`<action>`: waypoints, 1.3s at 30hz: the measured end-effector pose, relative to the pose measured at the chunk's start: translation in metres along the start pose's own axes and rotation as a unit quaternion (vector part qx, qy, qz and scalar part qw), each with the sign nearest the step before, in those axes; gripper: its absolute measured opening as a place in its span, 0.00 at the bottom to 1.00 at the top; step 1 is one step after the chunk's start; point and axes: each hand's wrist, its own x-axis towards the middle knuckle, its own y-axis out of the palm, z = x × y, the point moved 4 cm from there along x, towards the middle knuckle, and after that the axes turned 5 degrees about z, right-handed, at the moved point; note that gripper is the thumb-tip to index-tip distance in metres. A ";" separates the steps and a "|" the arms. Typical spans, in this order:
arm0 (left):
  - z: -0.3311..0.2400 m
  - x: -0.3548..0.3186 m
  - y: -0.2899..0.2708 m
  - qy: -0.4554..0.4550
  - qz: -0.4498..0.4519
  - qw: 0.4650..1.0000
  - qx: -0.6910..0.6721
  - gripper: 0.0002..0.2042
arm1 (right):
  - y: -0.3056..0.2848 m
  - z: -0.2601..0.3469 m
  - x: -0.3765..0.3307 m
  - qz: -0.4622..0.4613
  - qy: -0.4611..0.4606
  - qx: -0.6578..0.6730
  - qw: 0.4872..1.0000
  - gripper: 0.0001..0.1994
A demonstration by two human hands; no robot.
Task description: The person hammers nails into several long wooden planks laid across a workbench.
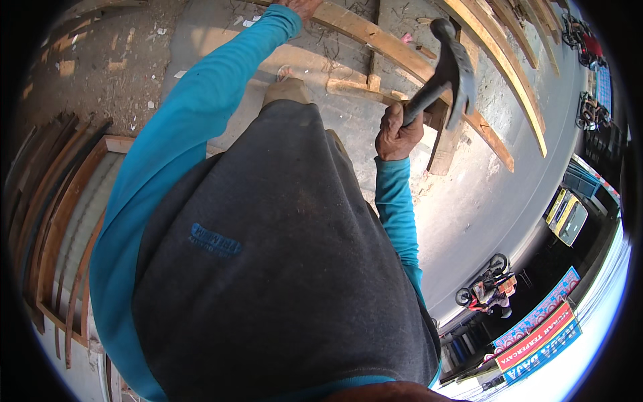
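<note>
One claw hammer (457, 75), dark grey to black throughout, is held by its handle in the right hand (398, 137). The handle slopes up and rightward to the head; the striking face is uppermost, the curved claw directed downward. One long plank (395, 53), bare light-brown timber, runs diagonally from the upper edge of view, beside the left hand (301, 7), down to the right, ending beyond the hammer. The hammer overlaps the plank in view, hiding part of it; contact between them cannot be determined.
</note>
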 end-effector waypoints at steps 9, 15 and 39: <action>-0.006 -0.001 0.037 0.002 -0.056 0.996 0.073 0.20 | -0.013 0.063 0.030 0.007 0.129 0.135 0.982 0.23; 0.024 0.013 0.086 -0.012 -0.221 0.966 0.135 0.38 | 0.005 0.036 0.030 0.025 -0.060 -0.047 0.997 0.19; 0.004 -0.005 0.013 -0.011 -0.010 0.998 0.054 0.20 | -0.002 0.066 0.032 0.013 0.140 0.121 0.983 0.24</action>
